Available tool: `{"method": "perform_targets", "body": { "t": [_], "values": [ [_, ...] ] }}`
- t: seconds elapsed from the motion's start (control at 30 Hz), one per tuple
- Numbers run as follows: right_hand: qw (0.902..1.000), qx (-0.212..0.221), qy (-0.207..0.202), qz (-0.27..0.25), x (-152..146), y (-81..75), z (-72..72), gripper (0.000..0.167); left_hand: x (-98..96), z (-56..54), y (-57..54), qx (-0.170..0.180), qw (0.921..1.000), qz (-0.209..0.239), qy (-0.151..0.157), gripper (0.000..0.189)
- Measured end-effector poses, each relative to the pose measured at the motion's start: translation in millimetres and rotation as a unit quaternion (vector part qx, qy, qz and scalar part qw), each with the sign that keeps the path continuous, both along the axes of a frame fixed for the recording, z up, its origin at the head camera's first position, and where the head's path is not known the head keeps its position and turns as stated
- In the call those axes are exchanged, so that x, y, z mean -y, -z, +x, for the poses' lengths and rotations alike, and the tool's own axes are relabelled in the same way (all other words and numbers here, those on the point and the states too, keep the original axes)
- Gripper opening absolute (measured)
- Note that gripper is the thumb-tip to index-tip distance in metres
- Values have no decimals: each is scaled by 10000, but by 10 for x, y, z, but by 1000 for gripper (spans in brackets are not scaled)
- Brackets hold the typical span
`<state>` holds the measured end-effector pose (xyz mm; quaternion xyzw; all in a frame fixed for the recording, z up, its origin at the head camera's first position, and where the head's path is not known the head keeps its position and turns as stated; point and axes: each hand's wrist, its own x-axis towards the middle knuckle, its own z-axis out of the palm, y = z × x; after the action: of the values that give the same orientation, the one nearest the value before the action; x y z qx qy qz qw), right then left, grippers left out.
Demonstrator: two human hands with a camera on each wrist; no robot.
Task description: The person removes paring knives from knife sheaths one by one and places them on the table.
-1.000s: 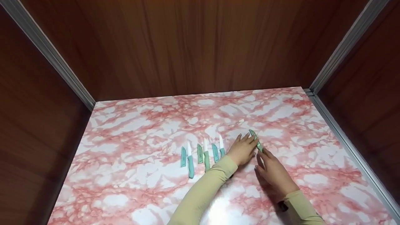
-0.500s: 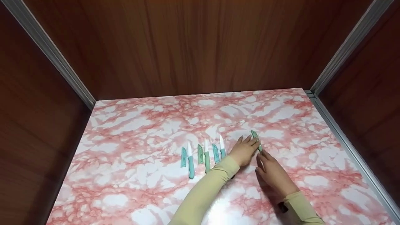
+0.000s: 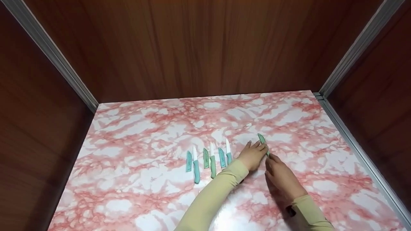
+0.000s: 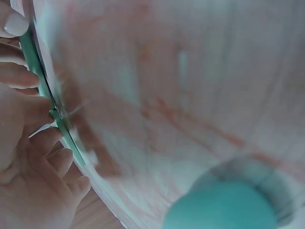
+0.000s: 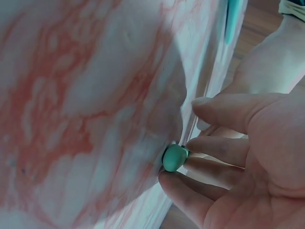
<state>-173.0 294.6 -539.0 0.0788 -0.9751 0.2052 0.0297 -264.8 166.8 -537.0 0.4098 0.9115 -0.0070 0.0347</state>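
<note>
In the head view a green-sheathed knife (image 3: 261, 138) lies slanted at the right of the work area. My left hand (image 3: 254, 156) holds it across the sheath, back of the hand up. At the near end my right hand (image 3: 282, 175) pinches the green handle; the right wrist view shows the handle's rounded end (image 5: 174, 158) between the fingers. The left wrist view has fingers along the green knife (image 4: 33, 57). Left of my hands lie bare white-bladed knives, a turquoise one (image 3: 196, 170), a green one (image 3: 212, 166) and another turquoise one (image 3: 229, 155), its handle partly hidden by my left arm.
Beside each bare knife, on its left, lies its sheath: turquoise (image 3: 188, 161), green (image 3: 206, 158) and turquoise (image 3: 222, 158). The red-and-white marbled tabletop (image 3: 135, 173) meets brown wood-look panels (image 3: 205, 48) at the back and sides. Metal rails (image 3: 356, 150) run along the corners.
My left hand has shifted slightly right along the sheath, while the right hand stays at the handle. The sheathed knife has moved very little, and the other knives and sheaths lie unmoved.
</note>
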Motion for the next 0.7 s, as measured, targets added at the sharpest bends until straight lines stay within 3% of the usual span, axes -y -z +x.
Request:
{"method": "perform_targets", "body": {
  "t": [0.3,0.7],
  "values": [
    [9978,-665,-5,36,0,26,-68,26,-17,7,-15,-101,9999,-115,20,48],
    [9966,-814,113,30,24,-8,-66,25,-1,4,-37,20,10000,23,35,46]
  ]
}}
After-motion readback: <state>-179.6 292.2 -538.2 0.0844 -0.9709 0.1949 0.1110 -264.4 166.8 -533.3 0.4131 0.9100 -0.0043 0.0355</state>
